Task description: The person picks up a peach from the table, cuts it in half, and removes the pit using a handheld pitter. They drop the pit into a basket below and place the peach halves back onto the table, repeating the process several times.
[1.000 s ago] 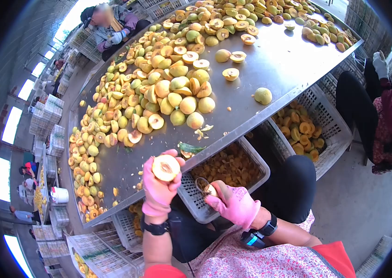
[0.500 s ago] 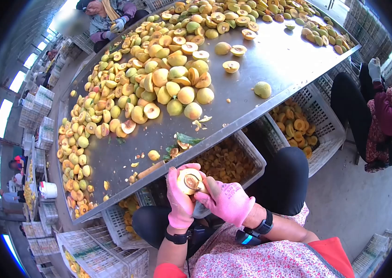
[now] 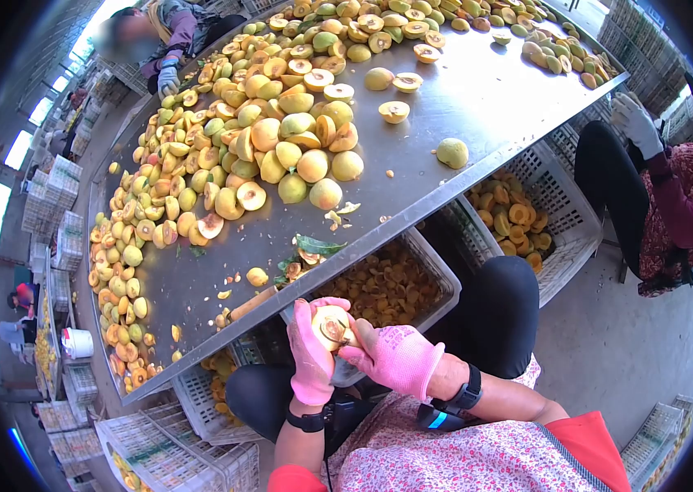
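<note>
In my pink-gloved left hand is a halved yellow peach, its cut face up and the brown pit area showing. My right hand, gloved in pink too, is closed around a small pitting tool, its handle mostly hidden by the fingers. The tool's dark curved loop lies against the cut face around the pit. Both hands are just in front of the metal table's edge, above my lap. Below the table edge, a white crate holds peach pieces.
A large heap of peaches, whole and halved, covers much of the metal table. A wooden stick and leafy scraps lie near its edge. Another crate stands right. Co-workers sit at far left and right.
The view has shifted slightly. The peach half has turned a little in my left hand, with the tool still at its pit. The far-left co-worker's gloved hand has moved down to the heap; the right one's has shifted.
</note>
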The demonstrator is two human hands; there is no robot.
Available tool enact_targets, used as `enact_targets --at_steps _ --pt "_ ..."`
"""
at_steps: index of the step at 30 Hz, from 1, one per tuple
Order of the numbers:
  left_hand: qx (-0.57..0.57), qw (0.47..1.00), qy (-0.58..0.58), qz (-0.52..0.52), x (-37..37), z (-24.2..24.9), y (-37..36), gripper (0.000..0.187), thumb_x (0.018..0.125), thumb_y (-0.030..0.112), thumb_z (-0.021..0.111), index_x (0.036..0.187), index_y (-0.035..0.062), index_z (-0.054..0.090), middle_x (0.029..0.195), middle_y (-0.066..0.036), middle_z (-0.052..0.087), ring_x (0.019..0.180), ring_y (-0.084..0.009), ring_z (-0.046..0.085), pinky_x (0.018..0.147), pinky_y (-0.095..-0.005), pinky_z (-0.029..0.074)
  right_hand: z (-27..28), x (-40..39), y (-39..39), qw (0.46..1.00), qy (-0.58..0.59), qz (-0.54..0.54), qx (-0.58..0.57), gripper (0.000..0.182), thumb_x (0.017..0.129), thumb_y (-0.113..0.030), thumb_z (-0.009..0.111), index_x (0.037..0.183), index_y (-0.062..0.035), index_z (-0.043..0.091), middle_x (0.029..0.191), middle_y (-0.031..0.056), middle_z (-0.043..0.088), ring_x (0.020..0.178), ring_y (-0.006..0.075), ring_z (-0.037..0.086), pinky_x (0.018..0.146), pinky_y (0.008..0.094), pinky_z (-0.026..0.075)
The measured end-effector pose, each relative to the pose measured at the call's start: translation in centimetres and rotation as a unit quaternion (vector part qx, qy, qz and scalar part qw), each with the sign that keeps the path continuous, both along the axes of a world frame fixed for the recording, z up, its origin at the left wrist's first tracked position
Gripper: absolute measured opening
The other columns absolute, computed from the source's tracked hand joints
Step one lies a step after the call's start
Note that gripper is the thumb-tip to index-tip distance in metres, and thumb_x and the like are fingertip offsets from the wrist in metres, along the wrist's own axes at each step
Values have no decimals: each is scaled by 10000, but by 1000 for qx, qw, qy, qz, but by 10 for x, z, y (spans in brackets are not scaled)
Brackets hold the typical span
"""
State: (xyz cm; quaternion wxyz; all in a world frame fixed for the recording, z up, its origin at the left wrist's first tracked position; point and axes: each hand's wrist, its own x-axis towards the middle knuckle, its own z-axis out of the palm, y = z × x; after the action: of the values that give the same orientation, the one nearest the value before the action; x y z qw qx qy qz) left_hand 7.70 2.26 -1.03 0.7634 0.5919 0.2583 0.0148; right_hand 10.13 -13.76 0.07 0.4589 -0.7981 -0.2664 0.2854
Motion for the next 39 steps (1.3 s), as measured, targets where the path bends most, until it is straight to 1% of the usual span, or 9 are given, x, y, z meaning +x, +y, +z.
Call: enact_targets --at_steps 5,10,14,16,26,28,32,35,39 --pt "7 989 67 -134 5 3 13 755 1084 556 247 968 -35 701 939 -128 723 830 -199 688 809 -312 556 -5 -3 -9 998 42 37 -28 439 1061 -440 485 1151 -10 497 771 224 683 758 404 700 663 491 533" --pt "118 984 -133 16 -1 -5 -23 606 1097 486 330 1272 -28 600 1054 -116 703 969 -191 667 859 -332 539 -10 -8 -8 996 59 -62 25 453 1055 -462 500 1104 -12 524 789 239 675 755 398 697 654 488 511" --pt "285 935 -200 63 -1 -14 -27 592 1093 466 350 1010 -28 667 1007 -141 718 920 -199 670 827 -316 528 -14 -13 -6 975 180 -47 123 439 1065 -447 489 1089 -13 544 740 158 654 684 285 669 635 420 500" --pt "128 979 -124 101 -2 -7 -27 665 1089 502 336 850 -21 671 867 -126 721 792 -192 670 767 -313 528 -15 -17 -4 956 254 -44 139 434 1072 -442 476 1058 -17 561 718 63 602 665 154 581 623 345 472" --pt "16 995 5 -97 0 -7 1 779 1084 567 266 732 0 668 721 -102 684 637 -173 639 651 -291 519 -26 -25 -2 909 385 -15 158 423 1069 -485 470 997 -78 561 676 -4 520 585 85 473 530 280 395" --pt "13 991 -24 -128 -3 -9 4 788 1084 567 252 729 3 671 724 -104 684 643 -178 638 651 -290 516 -11 -19 -12 810 560 23 173 413 1090 -477 436 943 -103 532 648 -46 455 488 44 387 436 238 320" --pt "-73 981 -118 -134 -4 -3 -6 756 1072 603 209 851 30 651 764 -111 668 676 -184 623 661 -292 509 -29 -26 -15 697 643 79 307 477 1064 -565 443 926 -117 532 597 -50 426 382 43 306 341 228 205" --pt "-160 974 -122 -109 1 7 -17 675 1067 618 219 1024 58 594 882 -112 665 756 -177 624 723 -301 512 -37 -37 -13 714 594 56 366 478 1073 -548 433 925 -105 535 598 -45 437 385 43 320 343 220 223" --pt "-68 985 -160 -8 11 -14 -8 577 1062 580 334 1079 63 589 1004 -125 665 882 -226 639 809 -343 506 -43 -30 -27 711 549 -13 439 455 1065 -509 483 930 -78 540 604 -28 468 398 57 372 356 221 279"
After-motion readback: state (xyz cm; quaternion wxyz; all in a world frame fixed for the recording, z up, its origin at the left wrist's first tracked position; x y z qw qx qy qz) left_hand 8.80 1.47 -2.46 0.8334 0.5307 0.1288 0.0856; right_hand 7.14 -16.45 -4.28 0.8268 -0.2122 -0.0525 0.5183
